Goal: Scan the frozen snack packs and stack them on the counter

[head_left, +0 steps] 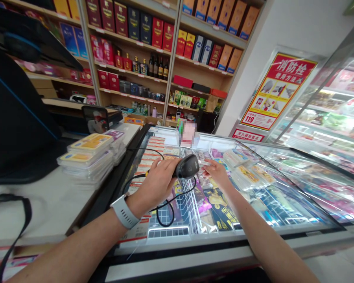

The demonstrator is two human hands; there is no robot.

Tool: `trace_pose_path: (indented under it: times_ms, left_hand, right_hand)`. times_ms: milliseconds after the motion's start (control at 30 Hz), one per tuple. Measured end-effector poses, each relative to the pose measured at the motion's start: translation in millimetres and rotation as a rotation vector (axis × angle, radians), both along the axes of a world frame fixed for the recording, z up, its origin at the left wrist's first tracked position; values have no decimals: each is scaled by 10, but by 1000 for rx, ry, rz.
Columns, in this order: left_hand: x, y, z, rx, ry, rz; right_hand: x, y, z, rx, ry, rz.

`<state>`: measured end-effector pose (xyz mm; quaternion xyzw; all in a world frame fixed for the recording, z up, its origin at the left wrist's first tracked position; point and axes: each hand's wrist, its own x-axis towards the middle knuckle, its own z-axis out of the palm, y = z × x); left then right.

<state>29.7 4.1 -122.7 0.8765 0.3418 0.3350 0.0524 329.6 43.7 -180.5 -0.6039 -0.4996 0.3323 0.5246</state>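
Far left of the frame: a dark monitor back (pixel 14 118) looming over the white table (pixel 53 204), a black strap (pixel 14 232) trailing off the table's edge. Just right of that, a stack of clear packets with yellow labels (pixel 90 155) on the table — well apart from either hand.

Centre of the frame: left hand (pixel 161 179) closed around the grip of a black barcode scanner (pixel 187 167), grey watch band (pixel 124 211) at the wrist. Scanner head up and to the right of that hand, long axis slanting from lower left to upper right, window end toward the other hand. Black cable (pixel 165 210) looping down from the handle over the glass lid of the chest freezer (pixel 224 236).

Just right of the scanner: right hand (pixel 215 173) partly open, fingers spread low over wrapped packets (pixel 242 173) seen at the freezer lid — whether touching or merely above them, hard to say; nothing gripped. Scanner head nearly meeting those fingers, so the right hand the nearer one to the packets, the left the only one on the scanner.

Upper background: shelves of boxed bottles (pixel 153 35). Right of the frame: a red and yellow poster (pixel 279 90), then a lit glass cooler (pixel 336 114).
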Motion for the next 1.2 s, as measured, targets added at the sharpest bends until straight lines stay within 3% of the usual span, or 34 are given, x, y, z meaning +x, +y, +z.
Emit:
trace_pose_path:
  times_ms: [233, 833, 1067, 1200]
  left_hand:
    - [-1, 4, -10, -4, 12, -11]
    - [8, 20, -11, -32, 30, 11]
    - [4, 46, -55, 5, 28, 16]
    - [-2, 48, -54, 6, 22, 18]
  right_hand:
    - [3, -22, 42, 19, 21, 9]
    - [97, 4, -35, 53, -314, -90]
    - [63, -14, 10, 90, -259, -115]
    - [26, -10, 70, 176, -122, -133]
